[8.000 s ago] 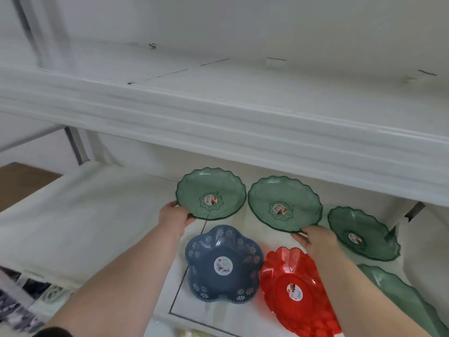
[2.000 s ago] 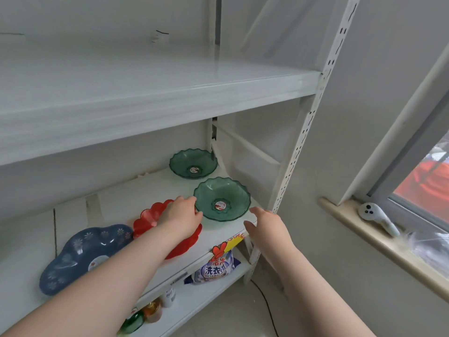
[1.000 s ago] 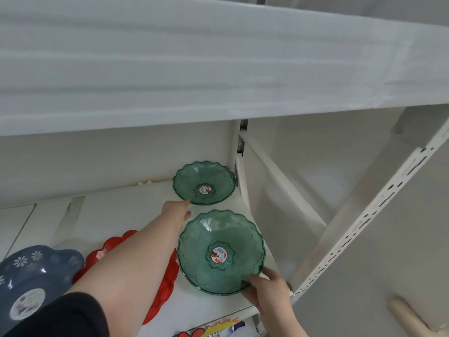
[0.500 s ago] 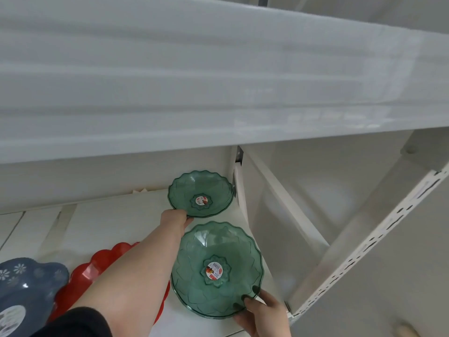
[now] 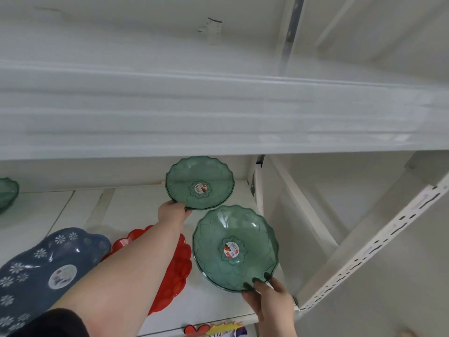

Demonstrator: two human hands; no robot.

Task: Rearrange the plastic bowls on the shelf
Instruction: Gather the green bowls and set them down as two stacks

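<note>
Two green scalloped plastic bowls are at the right end of the white shelf point(image 5: 136, 203). My left hand point(image 5: 172, 211) grips the near rim of the rear green bowl point(image 5: 200, 182), which is tilted up toward me. My right hand point(image 5: 268, 300) holds the front green bowl point(image 5: 234, 248) by its near edge, fingers showing through the plastic; it is tilted too. A red bowl point(image 5: 175, 268) lies under my left forearm, and a blue flowered bowl point(image 5: 46, 271) lies at the lower left.
Another green bowl point(image 5: 7, 193) shows at the far left edge. The upper shelf board point(image 5: 218, 113) hangs low over the bowls. A white perforated upright point(image 5: 379, 242) and diagonal brace point(image 5: 298, 203) close off the right side. Packaged goods point(image 5: 216, 330) peek out below.
Both green bowls have tipped up toward me off the shelf surface, and my view has shifted left, bringing the blue bowl and a far-left green bowl into sight.
</note>
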